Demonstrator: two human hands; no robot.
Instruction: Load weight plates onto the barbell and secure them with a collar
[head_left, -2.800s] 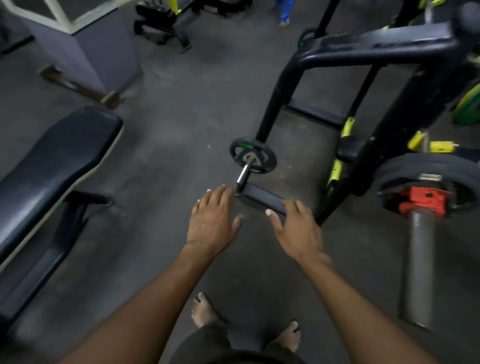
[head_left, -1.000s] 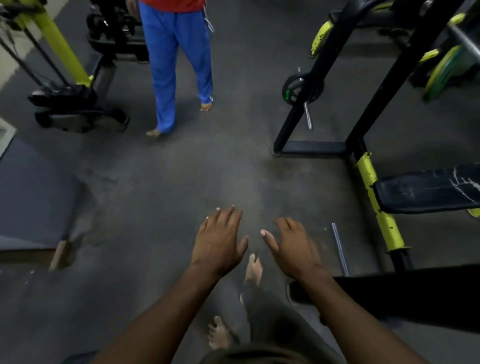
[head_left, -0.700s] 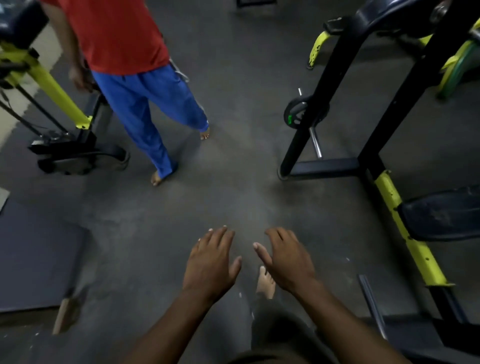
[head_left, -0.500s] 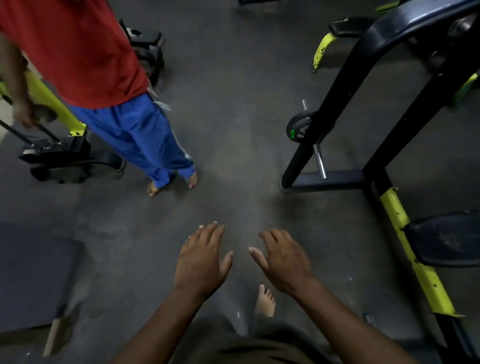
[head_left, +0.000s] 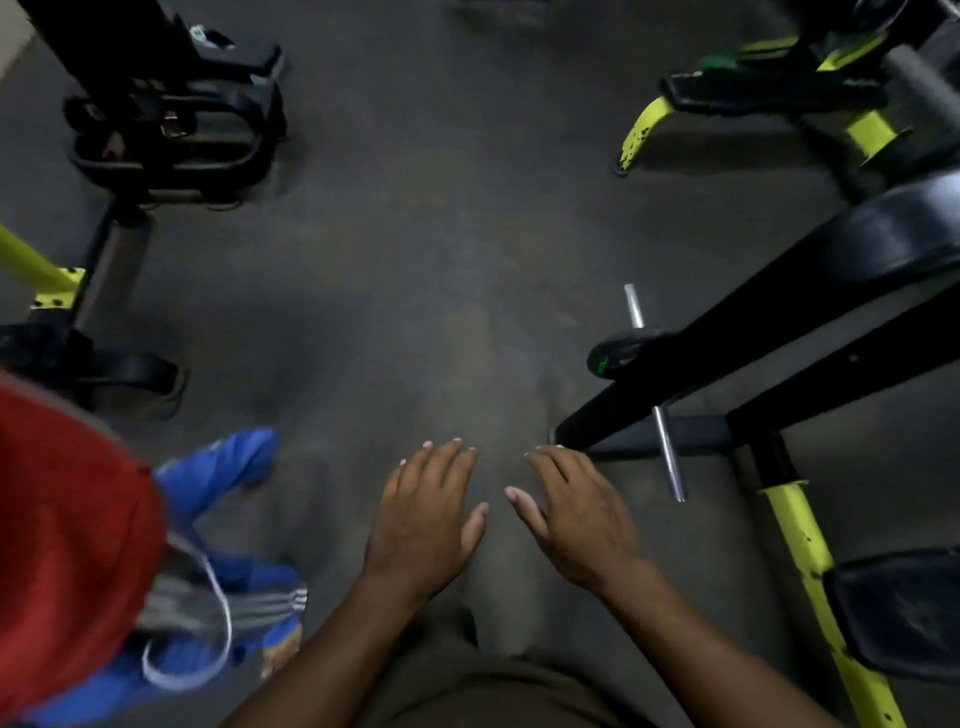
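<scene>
While both hands hang loose, left hand (head_left: 423, 525) and right hand (head_left: 576, 519) grasping nothing, a small black weight plate (head_left: 615, 349) with a green mark sits on a steel peg (head_left: 667, 452) at right.

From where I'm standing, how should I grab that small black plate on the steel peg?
Grip the small black plate by its rim with both hands, coming from the far, free end of the steel peg. The black frame post blocks the near side, so it likely slides off away from you.
</scene>
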